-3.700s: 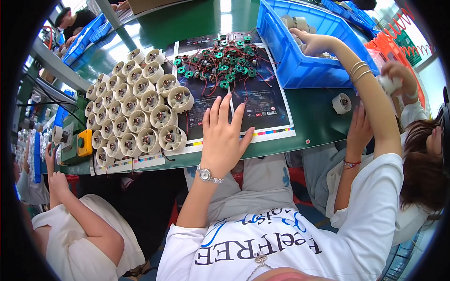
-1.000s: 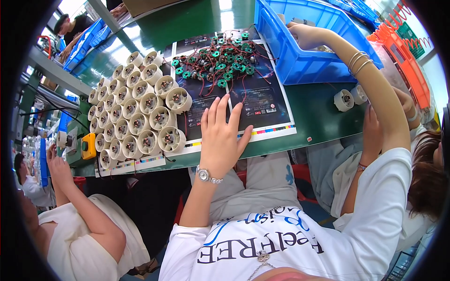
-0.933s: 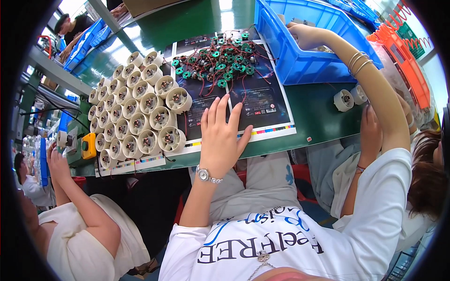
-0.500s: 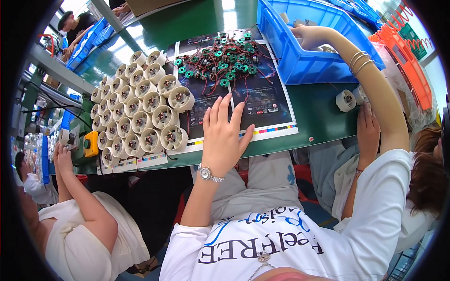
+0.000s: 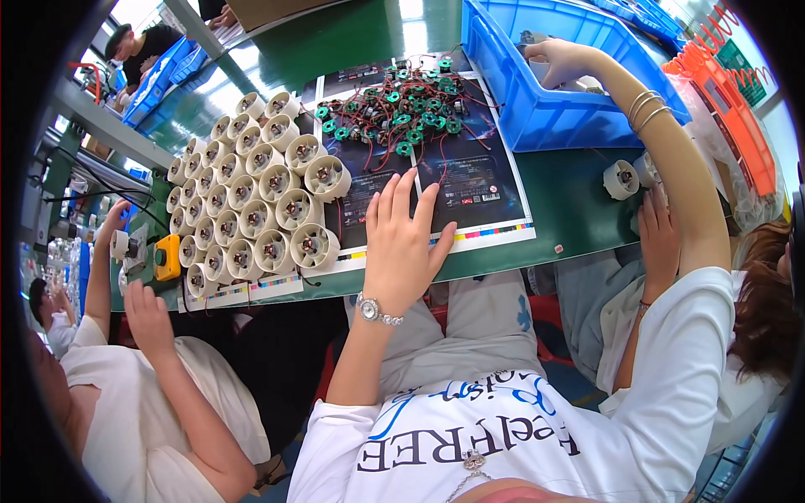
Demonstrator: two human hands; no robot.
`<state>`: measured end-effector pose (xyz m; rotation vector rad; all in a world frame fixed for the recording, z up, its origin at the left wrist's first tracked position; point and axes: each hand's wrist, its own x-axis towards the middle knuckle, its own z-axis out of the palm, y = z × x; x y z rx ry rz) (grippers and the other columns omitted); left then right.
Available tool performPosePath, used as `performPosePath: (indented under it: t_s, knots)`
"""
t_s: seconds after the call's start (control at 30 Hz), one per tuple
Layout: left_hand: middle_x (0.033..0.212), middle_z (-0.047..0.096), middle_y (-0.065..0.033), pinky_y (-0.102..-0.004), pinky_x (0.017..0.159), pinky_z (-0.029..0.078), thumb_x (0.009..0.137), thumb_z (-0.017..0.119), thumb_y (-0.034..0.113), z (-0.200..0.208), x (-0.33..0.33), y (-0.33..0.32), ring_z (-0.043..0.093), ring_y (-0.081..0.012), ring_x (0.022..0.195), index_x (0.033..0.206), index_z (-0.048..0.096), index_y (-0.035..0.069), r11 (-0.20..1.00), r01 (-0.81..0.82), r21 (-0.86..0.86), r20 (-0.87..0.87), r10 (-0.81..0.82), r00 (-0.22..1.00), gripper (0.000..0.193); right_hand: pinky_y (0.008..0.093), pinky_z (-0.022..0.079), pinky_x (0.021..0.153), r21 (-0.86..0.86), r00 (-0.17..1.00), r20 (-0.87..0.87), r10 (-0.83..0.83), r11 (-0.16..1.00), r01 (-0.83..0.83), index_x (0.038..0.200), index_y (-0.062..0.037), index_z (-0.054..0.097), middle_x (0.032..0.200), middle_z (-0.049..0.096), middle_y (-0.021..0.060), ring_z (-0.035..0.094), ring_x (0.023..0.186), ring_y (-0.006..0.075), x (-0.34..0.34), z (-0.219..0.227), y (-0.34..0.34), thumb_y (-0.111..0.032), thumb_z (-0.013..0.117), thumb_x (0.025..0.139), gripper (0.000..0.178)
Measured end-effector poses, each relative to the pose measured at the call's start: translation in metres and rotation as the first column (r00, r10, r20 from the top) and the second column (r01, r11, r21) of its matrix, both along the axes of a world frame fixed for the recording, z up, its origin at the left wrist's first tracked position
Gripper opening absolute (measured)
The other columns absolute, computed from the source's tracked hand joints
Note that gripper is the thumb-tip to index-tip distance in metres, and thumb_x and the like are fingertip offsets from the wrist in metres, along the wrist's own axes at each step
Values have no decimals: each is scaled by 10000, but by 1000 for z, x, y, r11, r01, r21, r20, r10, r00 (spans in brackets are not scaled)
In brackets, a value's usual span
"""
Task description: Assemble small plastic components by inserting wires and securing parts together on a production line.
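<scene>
My left hand [image 5: 401, 239] lies flat with fingers spread on a dark printed sheet [image 5: 478, 180] near the table's front edge; it holds nothing. Inside the blue bin [image 5: 570, 126] at the far right, my right hand [image 5: 563, 63] curls its fingers round a cream plastic piece [image 5: 539, 67], partly hidden by the hand. Beyond my left fingertips a tangled heap of small motors with green round boards and red wires [image 5: 411, 105] rests on the sheet. Left of it stand rows of cream round housings [image 5: 277, 182], each with a metal part at its centre.
Two more cream housings [image 5: 621, 179] sit at the right, beside a co-worker's hand [image 5: 659, 230]. A yellow button box [image 5: 168, 257] stands at the left edge, near another co-worker's hand [image 5: 149, 323]. Beyond the bin is an orange rack [image 5: 738, 126] with a coiled red hose.
My right hand has shifted slightly inside the bin, and a cream piece now shows at its fingers. My left hand stays put. The co-worker at left has moved their hands apart.
</scene>
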<state>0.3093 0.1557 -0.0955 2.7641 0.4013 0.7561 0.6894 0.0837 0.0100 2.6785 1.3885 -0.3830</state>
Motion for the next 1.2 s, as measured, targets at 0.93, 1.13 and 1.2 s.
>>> performPosePath:
  t_s: [0.93,1.13,1.2]
  knots:
    - [1329,455,-203,-465,1043,336,820,669,251,-6,7,1,434,-370,1242,1268,461,4,999,38,-3,93,-37,995,553,369,471,805,427,959,-149,-241,859,282,1051,-13,594,1007,528,134,534,867,288,-54,107,10,-353,843,613,608]
    - [1226,476,-197,-433,993,388,795,682,198,-9,3,5,462,-370,1169,1170,469,-13,995,-33,-90,116,44,992,481,372,510,769,426,727,64,684,640,-640,1131,-75,595,1039,575,131,574,883,289,-165,80,14,-349,829,644,605]
    - [1192,476,-194,-421,971,405,786,685,179,-7,2,6,469,-366,1138,1141,467,-12,991,-45,-130,122,61,991,458,379,544,741,383,659,137,739,574,-724,1161,-107,602,1025,612,112,606,902,299,-196,67,6,-348,856,612,651]
